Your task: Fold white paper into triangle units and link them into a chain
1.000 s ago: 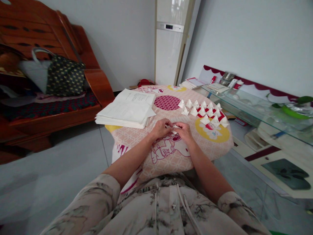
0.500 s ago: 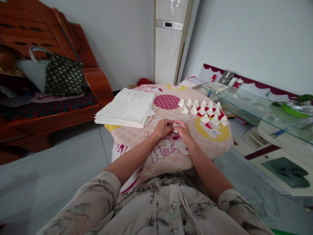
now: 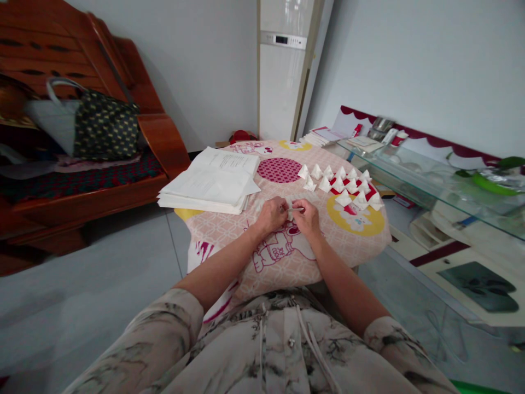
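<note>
My left hand [image 3: 271, 214] and my right hand [image 3: 305, 217] meet over a round table with a pink patterned cloth [image 3: 229, 230]. Both hands pinch a small piece of white paper [image 3: 292, 209] between their fingertips, and most of it is hidden by the fingers. Beyond my right hand lie several small folded white paper shapes [image 3: 342, 187] in rows. A stack of white paper sheets [image 3: 213, 183] rests on the cloth to the left of my left hand.
A wooden bench [image 3: 86, 158] with a dotted bag [image 3: 104, 125] stands at the left. A tall white air conditioner [image 3: 283, 71] is against the far wall. A glass table [image 3: 443, 186] with small items runs along the right.
Both hands have shifted slightly away from me on the cloth while working the small paper. Their fingers stay closed on it.
</note>
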Tool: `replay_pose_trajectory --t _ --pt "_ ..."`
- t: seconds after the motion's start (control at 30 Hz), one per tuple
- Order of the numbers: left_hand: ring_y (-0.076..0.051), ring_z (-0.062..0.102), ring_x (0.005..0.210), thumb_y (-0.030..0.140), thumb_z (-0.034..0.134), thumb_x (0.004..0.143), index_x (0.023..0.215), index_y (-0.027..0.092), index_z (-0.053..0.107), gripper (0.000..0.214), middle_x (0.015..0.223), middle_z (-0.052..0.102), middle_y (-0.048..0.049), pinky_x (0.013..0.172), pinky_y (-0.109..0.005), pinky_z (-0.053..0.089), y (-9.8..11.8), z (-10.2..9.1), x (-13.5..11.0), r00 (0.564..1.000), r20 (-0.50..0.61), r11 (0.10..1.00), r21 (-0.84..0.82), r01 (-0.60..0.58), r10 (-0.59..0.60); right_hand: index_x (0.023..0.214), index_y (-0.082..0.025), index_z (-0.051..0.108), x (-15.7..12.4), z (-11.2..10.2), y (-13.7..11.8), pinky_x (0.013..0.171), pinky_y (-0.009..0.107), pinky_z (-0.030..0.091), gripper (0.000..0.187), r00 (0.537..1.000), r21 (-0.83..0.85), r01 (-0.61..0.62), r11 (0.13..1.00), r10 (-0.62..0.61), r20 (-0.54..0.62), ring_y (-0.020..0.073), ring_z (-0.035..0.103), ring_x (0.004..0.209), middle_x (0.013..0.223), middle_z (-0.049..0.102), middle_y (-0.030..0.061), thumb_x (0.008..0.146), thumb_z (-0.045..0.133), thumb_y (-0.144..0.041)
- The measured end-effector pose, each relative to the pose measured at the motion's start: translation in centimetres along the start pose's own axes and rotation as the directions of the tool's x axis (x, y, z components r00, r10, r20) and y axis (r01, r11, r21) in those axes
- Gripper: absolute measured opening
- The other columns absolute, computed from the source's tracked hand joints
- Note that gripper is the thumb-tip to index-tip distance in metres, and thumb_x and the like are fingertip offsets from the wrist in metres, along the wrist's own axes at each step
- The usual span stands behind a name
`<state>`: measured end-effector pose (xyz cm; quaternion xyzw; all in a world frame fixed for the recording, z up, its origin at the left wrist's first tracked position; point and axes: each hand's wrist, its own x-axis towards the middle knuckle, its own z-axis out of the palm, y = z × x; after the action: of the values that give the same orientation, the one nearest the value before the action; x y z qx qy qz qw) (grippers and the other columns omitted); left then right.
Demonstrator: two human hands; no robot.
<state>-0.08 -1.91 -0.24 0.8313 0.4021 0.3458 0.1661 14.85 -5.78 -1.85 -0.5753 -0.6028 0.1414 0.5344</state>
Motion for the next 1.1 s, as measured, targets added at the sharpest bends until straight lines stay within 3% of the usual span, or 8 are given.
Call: replay_pose_trajectory --t 0.4,0.63,0.7,0.83,0.97,1.1 --pt "-0.019 0.062 0.08 0.005 0.054 0.07 0.078 0.015 0.066 0.018 0.083 0.068 -0.0066 0.076 -0.03 0.048 -0.1 -0.3 -0.1 0.999 -0.034 1.0 -0.01 -0.017 0.017 0.084 -0.018 0.069 0.5 -0.2 1.7 0.08 0.036 0.054 0.027 0.979 0.296 -0.196 0.935 0.206 -0.003 0.0235 0.07 0.085 0.091 0.076 0.0081 0.063 0.053 -0.026" --pt "-0.018 0.061 0.077 0.005 0.054 0.071 0.078 0.016 0.065 0.017 0.081 0.066 -0.0064 0.074 -0.029 0.047 -0.4 0.0 -0.2 0.998 -0.024 0.999 0.017 -0.05 0.051 0.083 -0.019 0.075 0.4 -0.6 0.9 0.08 0.036 0.055 0.024 0.987 0.078 -0.161 0.984 0.162 -0.01 0.0253 0.07 0.083 0.087 0.077 0.0073 0.065 0.062 -0.029" --pt "-0.018 0.06 0.076 0.004 0.053 0.072 0.078 0.017 0.064 0.017 0.081 0.065 -0.006 0.073 -0.028 0.046 -0.4 0.0 -0.2 0.998 -0.025 0.998 0.015 -0.064 0.065 0.08 -0.02 0.075 0.4 -0.7 0.8 0.075 0.034 0.055 0.021 0.987 0.027 -0.159 0.987 0.16 -0.03 0.0246 0.07 0.077 0.077 0.075 0.0053 0.069 0.062 -0.031" --pt "-0.018 0.059 0.075 0.004 0.052 0.073 0.077 0.017 0.063 0.017 0.08 0.064 -0.0058 0.071 -0.028 0.045 -0.4 0.1 -0.2 0.996 -0.025 0.996 0.008 -0.087 0.087 0.077 -0.018 0.074 0.3 -0.8 1.0 0.052 0.029 0.047 0.026 0.962 0.05 -0.271 0.961 0.272 -0.016 0.0189 0.059 0.049 0.05 0.061 -0.0008 0.076 0.059 -0.039" --pt "-0.018 0.059 0.076 0.004 0.052 0.074 0.078 0.016 0.062 0.017 0.081 0.063 -0.0064 0.072 -0.028 0.045 -0.4 0.2 -0.3 0.994 -0.021 0.994 0.011 -0.107 0.107 0.074 -0.018 0.071 0.3 -0.7 1.3 0.036 0.026 0.034 0.026 0.927 0.141 -0.372 0.918 0.374 0.012 0.0141 0.047 0.035 0.046 0.058 -0.0023 0.075 0.059 -0.041" --pt "-0.018 0.058 0.074 0.004 0.052 0.076 0.079 0.016 0.062 0.016 0.082 0.063 -0.0064 0.07 -0.028 0.044 -0.4 0.2 -0.4 0.994 -0.008 0.994 0.032 -0.105 0.105 0.074 -0.018 0.068 0.3 -0.4 1.3 0.033 0.025 0.032 0.023 0.898 0.29 -0.432 0.854 0.438 0.044 0.0156 0.05 0.035 0.047 0.06 -0.0005 0.071 0.062 -0.04"
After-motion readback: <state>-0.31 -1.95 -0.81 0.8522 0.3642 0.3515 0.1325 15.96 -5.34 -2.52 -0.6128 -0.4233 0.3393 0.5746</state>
